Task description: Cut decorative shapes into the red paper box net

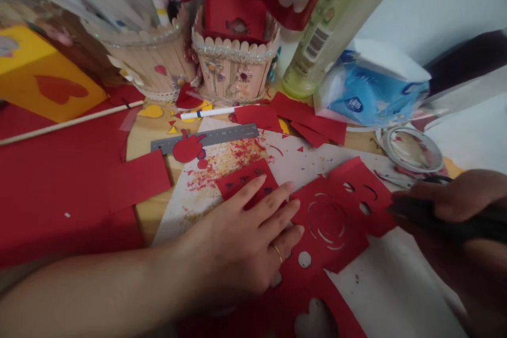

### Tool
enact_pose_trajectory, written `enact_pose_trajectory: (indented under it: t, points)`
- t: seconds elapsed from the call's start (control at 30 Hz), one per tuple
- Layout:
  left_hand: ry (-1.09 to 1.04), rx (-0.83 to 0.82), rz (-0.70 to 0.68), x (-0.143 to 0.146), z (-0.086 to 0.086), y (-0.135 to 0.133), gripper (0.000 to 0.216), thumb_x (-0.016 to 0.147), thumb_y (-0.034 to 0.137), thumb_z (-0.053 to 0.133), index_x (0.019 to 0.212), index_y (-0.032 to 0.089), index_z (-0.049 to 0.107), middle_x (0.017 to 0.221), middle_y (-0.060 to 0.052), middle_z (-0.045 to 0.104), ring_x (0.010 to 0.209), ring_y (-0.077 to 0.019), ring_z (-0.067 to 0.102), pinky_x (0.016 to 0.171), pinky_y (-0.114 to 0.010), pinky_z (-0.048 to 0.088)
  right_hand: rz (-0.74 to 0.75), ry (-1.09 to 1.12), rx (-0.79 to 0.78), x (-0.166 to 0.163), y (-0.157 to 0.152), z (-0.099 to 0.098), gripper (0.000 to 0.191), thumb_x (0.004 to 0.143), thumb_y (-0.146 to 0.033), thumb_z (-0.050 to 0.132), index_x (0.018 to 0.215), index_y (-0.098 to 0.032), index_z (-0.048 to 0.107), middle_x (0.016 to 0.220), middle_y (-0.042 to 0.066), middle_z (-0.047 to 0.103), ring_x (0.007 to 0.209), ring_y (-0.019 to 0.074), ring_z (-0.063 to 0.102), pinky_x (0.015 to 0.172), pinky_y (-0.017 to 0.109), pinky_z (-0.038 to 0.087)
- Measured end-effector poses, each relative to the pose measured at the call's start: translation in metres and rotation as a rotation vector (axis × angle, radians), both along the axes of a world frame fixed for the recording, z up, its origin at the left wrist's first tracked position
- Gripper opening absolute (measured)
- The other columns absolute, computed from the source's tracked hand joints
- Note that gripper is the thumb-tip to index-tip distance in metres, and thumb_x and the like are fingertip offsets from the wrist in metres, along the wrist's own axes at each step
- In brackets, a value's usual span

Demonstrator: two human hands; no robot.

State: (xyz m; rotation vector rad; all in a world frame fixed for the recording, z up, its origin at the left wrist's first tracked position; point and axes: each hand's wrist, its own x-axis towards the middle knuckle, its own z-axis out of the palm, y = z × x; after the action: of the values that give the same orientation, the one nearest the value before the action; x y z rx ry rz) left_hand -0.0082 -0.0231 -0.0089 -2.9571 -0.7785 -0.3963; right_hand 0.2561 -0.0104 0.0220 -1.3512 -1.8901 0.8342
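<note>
My left hand (241, 237) lies flat with fingers stretched out on a red paper sheet (340, 222) that has cut-out holes and curved slits. A ring shows on one finger. My right hand (459, 206) at the right edge is closed round a dark tool (428, 217), blurred, whose tip touches the red sheet's right side. The sheet rests on a white, paint-stained board (396, 285).
A metal ruler (206, 138), a white pen (214, 112) and red paper scraps (309, 121) lie behind. Two popsicle-stick baskets (233, 71), a green bottle (336, 16), a tissue pack (372, 90), a round lid (412, 149) and a yellow box (43, 74) stand at the back.
</note>
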Motion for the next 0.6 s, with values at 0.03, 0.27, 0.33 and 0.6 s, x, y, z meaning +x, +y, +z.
enact_pose_trajectory:
  t: [0.03, 0.27, 0.33, 0.6]
  points:
    - [0.016, -0.017, -0.003, -0.001, -0.001, 0.001, 0.035, 0.092, 0.032, 0.048, 0.124, 0.020, 0.059, 0.133, -0.008, 0.056, 0.130, -0.0312, 0.041, 0.106, -0.052, 0.028, -0.054, 0.093, -0.013, 0.000, 0.001, 0.005, 0.025, 0.081, -0.056, 0.053, 0.077, -0.032, 0.048, 0.065, 0.000, 0.051, 0.053, 0.0203, 0.049, 0.047, 0.035, 0.038]
    - [0.048, -0.063, -0.120, -0.003, 0.004, 0.019, 0.036, 0.088, 0.034, 0.060, 0.122, 0.024, 0.059, 0.132, -0.007, 0.057, 0.128, -0.0262, 0.045, 0.109, -0.052, 0.025, -0.264, 0.138, -0.089, -0.013, 0.011, 0.007, 0.025, 0.066, -0.045, 0.074, 0.079, -0.031, 0.058, 0.067, -0.005, 0.058, 0.054, 0.0134, 0.051, 0.046, 0.027, 0.037]
    - [0.081, -0.079, -0.156, -0.002, 0.008, 0.023, 0.034, 0.088, 0.032, 0.061, 0.120, 0.023, 0.060, 0.131, -0.008, 0.058, 0.126, -0.0255, 0.049, 0.109, -0.051, 0.027, -0.170, 0.039, -0.057, -0.014, 0.010, 0.003, 0.025, 0.070, -0.043, 0.072, 0.082, -0.029, 0.056, 0.069, -0.005, 0.059, 0.055, 0.0117, 0.052, 0.047, 0.024, 0.039]
    - [0.107, -0.052, -0.155, -0.001, 0.009, 0.025, 0.037, 0.089, 0.028, 0.060, 0.124, 0.018, 0.057, 0.132, -0.008, 0.057, 0.125, -0.0249, 0.050, 0.108, -0.048, 0.031, 0.124, -0.059, -0.070, -0.025, 0.005, -0.001, 0.010, 0.080, -0.021, 0.061, 0.087, -0.024, 0.054, 0.074, -0.003, 0.060, 0.062, 0.0100, 0.056, 0.051, 0.019, 0.044]
